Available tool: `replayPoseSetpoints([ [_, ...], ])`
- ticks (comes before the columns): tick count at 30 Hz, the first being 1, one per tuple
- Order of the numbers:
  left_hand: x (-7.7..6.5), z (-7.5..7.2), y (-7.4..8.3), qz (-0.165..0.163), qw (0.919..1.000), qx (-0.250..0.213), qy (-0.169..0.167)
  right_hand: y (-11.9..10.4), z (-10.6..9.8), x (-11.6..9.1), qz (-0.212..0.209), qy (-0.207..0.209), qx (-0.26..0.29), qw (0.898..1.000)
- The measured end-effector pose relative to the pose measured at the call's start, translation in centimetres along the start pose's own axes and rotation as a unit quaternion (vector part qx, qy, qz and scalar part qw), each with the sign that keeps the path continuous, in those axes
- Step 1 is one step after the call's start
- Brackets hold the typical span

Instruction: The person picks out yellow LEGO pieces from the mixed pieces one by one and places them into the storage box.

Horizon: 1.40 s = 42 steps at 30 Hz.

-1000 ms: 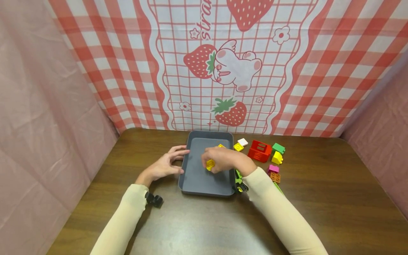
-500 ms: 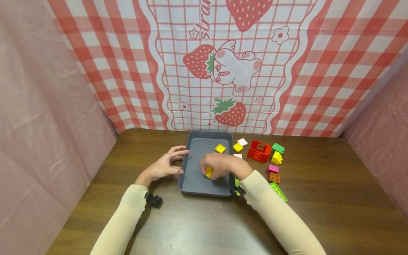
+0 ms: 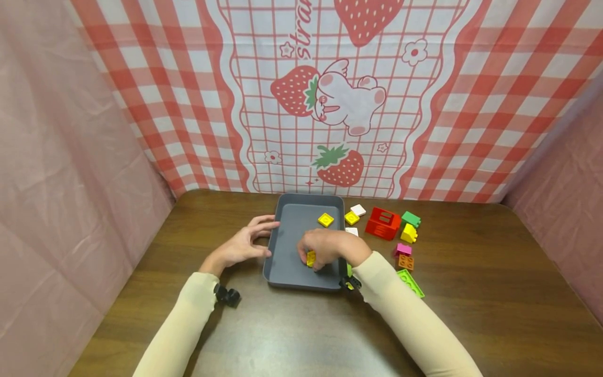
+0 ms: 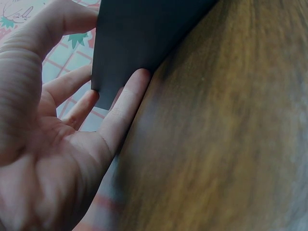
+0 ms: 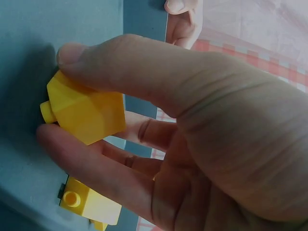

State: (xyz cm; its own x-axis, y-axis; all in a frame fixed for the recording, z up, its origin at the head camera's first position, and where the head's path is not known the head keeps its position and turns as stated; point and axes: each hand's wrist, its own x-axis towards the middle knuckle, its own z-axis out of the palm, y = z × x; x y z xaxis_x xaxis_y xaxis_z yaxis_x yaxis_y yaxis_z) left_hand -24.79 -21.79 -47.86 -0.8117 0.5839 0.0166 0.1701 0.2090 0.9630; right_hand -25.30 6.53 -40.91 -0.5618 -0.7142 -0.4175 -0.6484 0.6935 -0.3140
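Note:
My right hand (image 3: 325,247) is over the dark grey tray (image 3: 282,272), pinching a yellow toy building block (image 5: 86,108) with a sloped face and a stud. Thumb and fingers grip opposite sides of it, close to the tray's floor. Farther back in the tray lies a flat yellow piece (image 3: 325,220). A second yellow block (image 5: 89,199) shows below the fingers in the right wrist view. My left hand (image 3: 245,243) rests its spread, relaxed fingertips against the tray's left wall, as the left wrist view also shows.
Right of the tray lie white (image 3: 358,210) and yellow (image 3: 352,218) flat pieces, a red house-like block (image 3: 383,224), a green block (image 3: 411,219), a yellow block (image 3: 409,233), a pink block (image 3: 403,250), an orange block (image 3: 406,262) and a lime plate (image 3: 411,283). A patterned curtain hangs behind the table.
My right hand has moved slightly toward the near side of the tray with the yellow block, which has turned a little. The flat yellow piece is now fully uncovered. My left hand stays put.

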Motion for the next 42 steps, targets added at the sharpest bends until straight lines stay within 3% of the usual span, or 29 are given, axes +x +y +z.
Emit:
replayPoseSetpoints([
  [30, 0.0, 0.0, 0.0, 0.001, 1.0, -0.006, 0.0, -0.3, -0.3, -0.3, 0.002, -0.009, 0.017, 1.0],
  [42, 0.1, 0.0, -0.1, 0.009, 1.0, -0.002, -0.001, -0.8, -1.8, -1.2, 0.006, -0.022, 0.032, 0.999],
])
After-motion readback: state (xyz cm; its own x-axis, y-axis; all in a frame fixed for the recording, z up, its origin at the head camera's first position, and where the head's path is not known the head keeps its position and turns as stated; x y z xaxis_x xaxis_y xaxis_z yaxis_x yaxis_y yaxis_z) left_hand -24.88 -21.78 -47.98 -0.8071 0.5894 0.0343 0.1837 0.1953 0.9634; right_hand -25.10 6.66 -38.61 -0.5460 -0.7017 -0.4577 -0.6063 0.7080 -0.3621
